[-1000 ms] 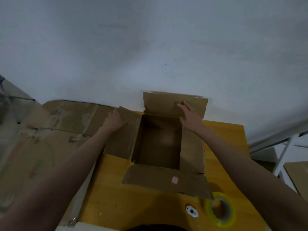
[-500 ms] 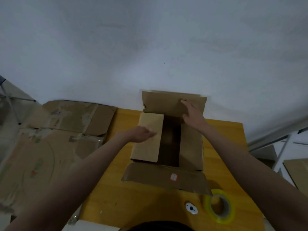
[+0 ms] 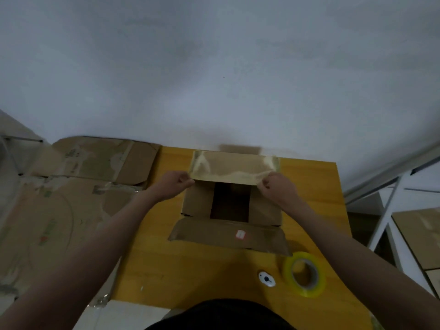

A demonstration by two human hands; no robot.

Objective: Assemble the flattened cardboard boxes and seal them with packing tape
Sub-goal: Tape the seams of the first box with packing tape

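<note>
**Cardboard box, part-folded, on yellow tabletop**

1 cardboard box (image 3: 232,206) is set near the far middle of the tabletop (image 3: 190,270), top open, a dark gap shown between the 2 side flaps already folded inward. The far flap (image 3: 234,168), streaked with old tape residue, is pinched at its near corners: the left corner by the left hand (image 3: 172,188), the right corner by the right hand (image 3: 277,188), each grip curled closed on the flap edge. The near flap (image 3: 229,236), marked with a small white-and-red sticker, is laid outward onto the tabletop. 1 roll of packing tape (image 3: 304,273) is lying near the front right, a small white object (image 3: 267,279) just beside it. Flattened cardboard sheets (image 3: 90,160) are seen left of the tabletop.
</note>
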